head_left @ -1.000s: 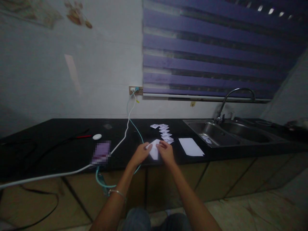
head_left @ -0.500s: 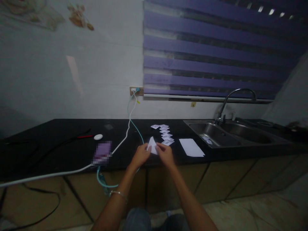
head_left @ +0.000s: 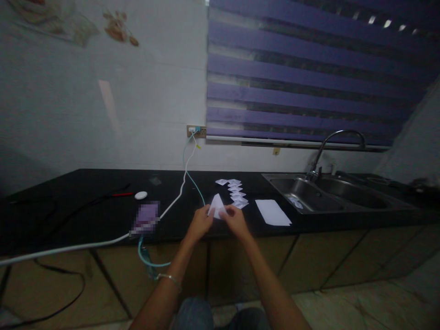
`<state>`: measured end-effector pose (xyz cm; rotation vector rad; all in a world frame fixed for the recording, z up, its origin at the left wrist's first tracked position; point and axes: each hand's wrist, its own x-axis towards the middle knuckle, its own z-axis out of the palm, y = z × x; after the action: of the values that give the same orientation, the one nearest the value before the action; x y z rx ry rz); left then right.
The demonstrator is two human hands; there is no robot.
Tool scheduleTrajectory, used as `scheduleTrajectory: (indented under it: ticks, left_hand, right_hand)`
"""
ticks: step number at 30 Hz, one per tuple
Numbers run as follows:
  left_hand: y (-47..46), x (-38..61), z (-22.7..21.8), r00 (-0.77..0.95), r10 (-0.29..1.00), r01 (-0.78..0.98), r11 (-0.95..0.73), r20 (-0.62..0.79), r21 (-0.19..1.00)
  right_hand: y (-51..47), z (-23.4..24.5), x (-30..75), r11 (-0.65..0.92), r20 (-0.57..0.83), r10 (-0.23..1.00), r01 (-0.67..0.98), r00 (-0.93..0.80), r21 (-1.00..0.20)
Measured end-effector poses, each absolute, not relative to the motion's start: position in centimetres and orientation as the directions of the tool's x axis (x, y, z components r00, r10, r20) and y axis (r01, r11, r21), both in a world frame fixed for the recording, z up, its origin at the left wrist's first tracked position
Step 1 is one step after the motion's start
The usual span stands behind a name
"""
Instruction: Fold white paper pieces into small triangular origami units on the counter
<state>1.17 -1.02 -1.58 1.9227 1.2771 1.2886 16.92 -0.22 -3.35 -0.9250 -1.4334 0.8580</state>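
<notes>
White folded paper with a pointed top (head_left: 217,207) is pinched between both hands in the head view, its tip toward the far edge of the glossy black countertop (head_left: 99,180). Bare left hand (head_left: 200,222) grips its left side, and bare right hand (head_left: 237,222) grips its lower right side, thumbs on the near face. Both are over the front edge of the surface, near its middle; whether the paper touches the surface I cannot tell.

Just beyond the right hand, a column of overlapping white folded paper pieces (head_left: 235,192) runs toward the far edge, with a single white pointed paper piece (head_left: 222,182) at the left of its far end. Flat white rectangular paper sheets (head_left: 272,212) lie near the front edge, between the right hand and the steel double-basin sink (head_left: 279,187).

Left of the hands, a white round disc (head_left: 140,195) lies beyond a pixelated purple rectangular object (head_left: 147,215), which sits near the front edge, beside a thick white cable (head_left: 178,195).
</notes>
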Motion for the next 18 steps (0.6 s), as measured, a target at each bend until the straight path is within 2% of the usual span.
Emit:
scheduleTrajectory:
  ticks: [5,8,11,14,18]
  left_hand:
    - [-1.0,1.2,-1.4,0.216,0.89,0.261,-0.45,0.402,0.854]
    - [-0.7,1.0,-1.5,0.239,0.911,0.054,-0.358,0.336,0.932]
    - [-0.6,0.8,-1.4,0.245,0.924,-0.132,-0.267,0.293,0.955]
    - [-0.7,0.6,-1.3,0.284,0.909,-0.113,-0.285,0.306,0.952]
    - [-0.7,0.6,-1.6,0.235,0.911,-0.045,-0.338,0.339,0.94]
  right_hand:
    - [-0.7,-2.9,16.8,0.449,0.45,0.893,0.089,-0.006,-0.889]
    - [-0.9,-2.5,17.0,0.412,0.411,0.911,0.079,-0.024,-0.908]
    - [-1.0,-2.4,17.4,0.401,0.396,0.916,0.091,-0.067,-0.911]
    - [-0.7,-2.6,17.7,0.418,0.405,0.906,0.098,-0.124,-0.903]
    - [-0.1,-2.9,18.0,0.416,0.402,0.906,0.091,-0.134,-0.905]
